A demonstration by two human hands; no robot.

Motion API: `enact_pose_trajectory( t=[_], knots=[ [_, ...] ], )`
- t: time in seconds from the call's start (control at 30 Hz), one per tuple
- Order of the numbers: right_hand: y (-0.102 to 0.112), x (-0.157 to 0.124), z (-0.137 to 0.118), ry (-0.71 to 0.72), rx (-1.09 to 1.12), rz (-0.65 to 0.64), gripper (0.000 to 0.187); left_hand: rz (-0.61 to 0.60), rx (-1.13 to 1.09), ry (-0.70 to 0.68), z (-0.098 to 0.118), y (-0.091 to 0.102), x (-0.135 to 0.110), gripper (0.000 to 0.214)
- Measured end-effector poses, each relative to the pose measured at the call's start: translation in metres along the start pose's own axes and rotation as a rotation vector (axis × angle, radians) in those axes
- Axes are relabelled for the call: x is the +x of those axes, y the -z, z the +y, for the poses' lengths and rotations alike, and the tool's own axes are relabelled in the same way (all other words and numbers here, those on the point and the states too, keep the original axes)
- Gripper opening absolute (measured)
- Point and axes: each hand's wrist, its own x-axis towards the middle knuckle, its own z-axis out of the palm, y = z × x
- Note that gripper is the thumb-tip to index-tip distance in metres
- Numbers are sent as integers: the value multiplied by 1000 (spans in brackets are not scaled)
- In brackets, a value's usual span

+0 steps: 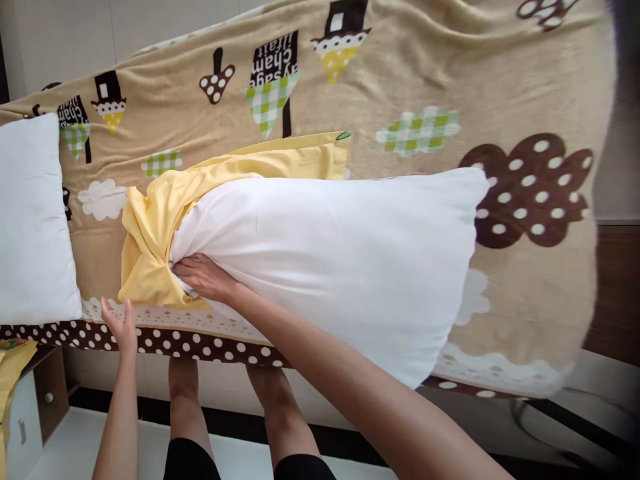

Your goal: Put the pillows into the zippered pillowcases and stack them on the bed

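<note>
A white pillow (360, 247) lies across the bed, its left end bunched narrow. Around that end is gathered a yellow pillowcase (150, 220), with a flat strip of it stretching behind the pillow to the right. My right hand (203, 277) grips the bunched pillow end beside the pillowcase; its fingertips are partly hidden in the folds. Just below the pillowcase's lower left corner, my left hand (119, 323) hovers with fingers apart and nothing in it.
A beige patterned blanket (320, 153) covers the bed, edged in brown with white dots. Another white pillow (35, 220) rests at the left. A small cabinet (50, 393) with yellow cloth (13, 373) on it stands at lower left. My legs are against the bed's near edge.
</note>
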Motion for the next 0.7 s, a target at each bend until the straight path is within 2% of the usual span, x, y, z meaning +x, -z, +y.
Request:
enact_pose_trajectory(
  t=[0.07, 0.13, 0.17, 0.27, 0.37, 0.43, 0.5, 0.53, 0.63, 0.7],
  knots=[
    [-1, 1, 1, -4, 10, -7, 37, -128, 44, 106, -20, 3, 18, 52],
    [0, 4, 1, -7, 32, -14, 38, -247, 52, 120, -31, 7, 31, 43],
    [1, 6, 1, -11, 45, -13, 40, -250, 50, 109, -33, 11, 36, 40],
    [3, 13, -1, -54, 63, 5, 41, -78, 14, 108, -34, 36, 57, 38],
    [0, 23, -6, -92, 63, -1, 38, 103, 38, 168, -27, 64, 83, 29],
    [-5, 30, -9, -102, 77, -27, 37, 176, 80, 179, -16, 68, 88, 20],
    [-10, 34, -9, -116, 97, -39, 39, 151, 43, 173, 1, 52, 71, 14],
    [-12, 35, -8, -124, 108, -38, 40, 76, 3, 178, 10, 37, 55, 13],
    [-11, 32, -5, -149, 157, -42, 42, -271, -109, 217, 36, -23, -10, 15],
    [-7, 28, -2, -159, 198, -69, 43, -367, -162, 266, 50, -62, -47, 19]
  ],
)
